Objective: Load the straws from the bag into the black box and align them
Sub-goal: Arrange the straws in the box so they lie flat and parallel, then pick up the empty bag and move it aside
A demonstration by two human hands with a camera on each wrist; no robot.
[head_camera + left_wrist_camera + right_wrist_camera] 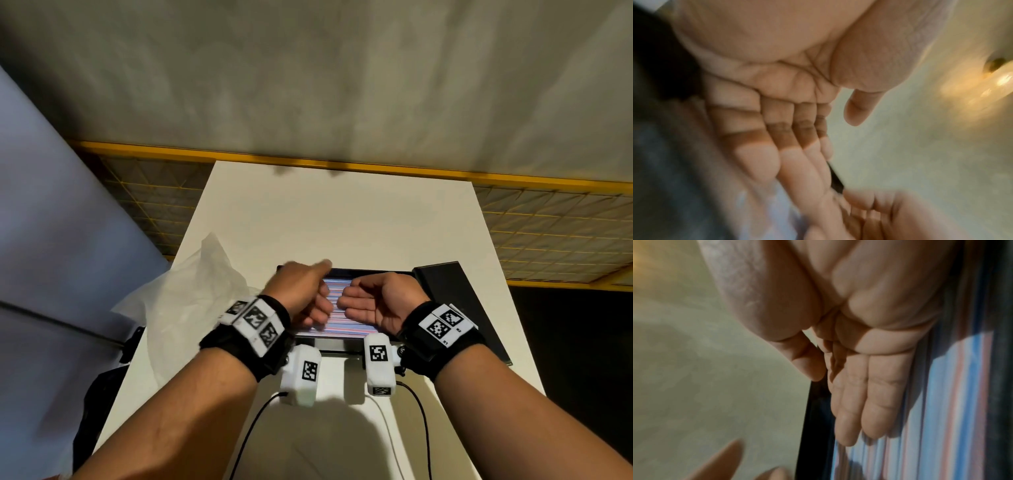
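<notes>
The black box (pixel 342 272) sits on the white table (pixel 342 212), filled with pink, blue and white straws (pixel 339 329) lying side by side left to right. Both hands hover over the straws, palms facing each other. My left hand (pixel 317 301) has relaxed fingers and its thumb sticking out, and holds nothing (pixel 797 162). My right hand (pixel 356 303) keeps its fingers straight and together just above the straws (pixel 962 402), beside the box's dark wall (pixel 813 418). Whether either hand touches the straws is unclear.
A crumpled clear plastic bag (pixel 185 298) lies at the table's left edge. A flat black lid (pixel 462 308) rests right of the box. Cables (pixel 253 428) trail from the wrist units across the near table. A yellow-framed mesh fence (pixel 548 222) stands behind.
</notes>
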